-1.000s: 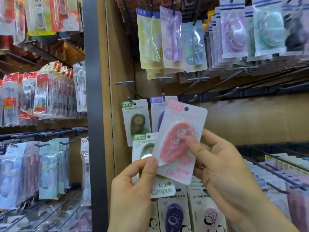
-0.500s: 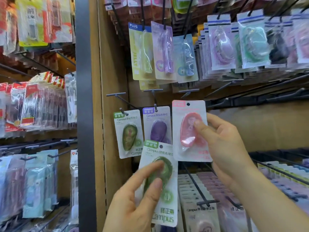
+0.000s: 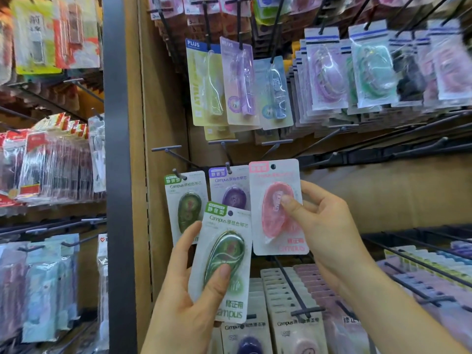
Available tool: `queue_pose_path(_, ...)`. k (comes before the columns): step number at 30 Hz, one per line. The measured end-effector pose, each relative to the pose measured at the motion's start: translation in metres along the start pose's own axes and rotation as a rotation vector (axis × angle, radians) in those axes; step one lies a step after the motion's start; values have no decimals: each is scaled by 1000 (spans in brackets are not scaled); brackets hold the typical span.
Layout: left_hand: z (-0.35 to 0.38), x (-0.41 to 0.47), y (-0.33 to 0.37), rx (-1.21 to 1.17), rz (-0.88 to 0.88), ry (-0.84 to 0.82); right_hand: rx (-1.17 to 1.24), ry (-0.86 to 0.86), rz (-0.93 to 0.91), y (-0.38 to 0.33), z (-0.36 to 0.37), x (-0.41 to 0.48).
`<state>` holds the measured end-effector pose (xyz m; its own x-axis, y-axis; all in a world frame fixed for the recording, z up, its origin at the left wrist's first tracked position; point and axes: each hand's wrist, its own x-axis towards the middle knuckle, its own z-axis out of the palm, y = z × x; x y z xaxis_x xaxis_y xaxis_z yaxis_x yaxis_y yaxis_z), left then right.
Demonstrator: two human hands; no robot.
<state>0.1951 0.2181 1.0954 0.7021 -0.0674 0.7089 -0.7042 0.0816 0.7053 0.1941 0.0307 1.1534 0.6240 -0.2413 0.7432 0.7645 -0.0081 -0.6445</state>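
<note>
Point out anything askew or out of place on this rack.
Nothing damaged. Two packs are off the hooks: the left hand holds a green pack tilted in front of the hung purple pack, and the right hand pinches a pink pack upright beside it.

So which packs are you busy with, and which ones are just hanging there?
In hand:
green pack, held by the left hand
pink pack, held by the right hand

Just hanging there:
second green pack on its hook
purple pack beside it
yellow PLUS pack higher up
lower packs in rows on the hooks underneath
</note>
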Motion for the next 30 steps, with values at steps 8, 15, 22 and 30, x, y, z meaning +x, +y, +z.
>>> queue_pose_path(8,-8,5,4,10,11,44,30,3,-15,-9,1,0)
queue_pose_path(15,-7,7,9,14,6,88,3,23,3,-12,1,0)
queue_pose_path(22,-4,6,23,-76,51,41,20,10,61,-23,-1,2)
queue_pose_path(30,-8,18,29,114,160,-84,-55,66,-107,-13,3,-1)
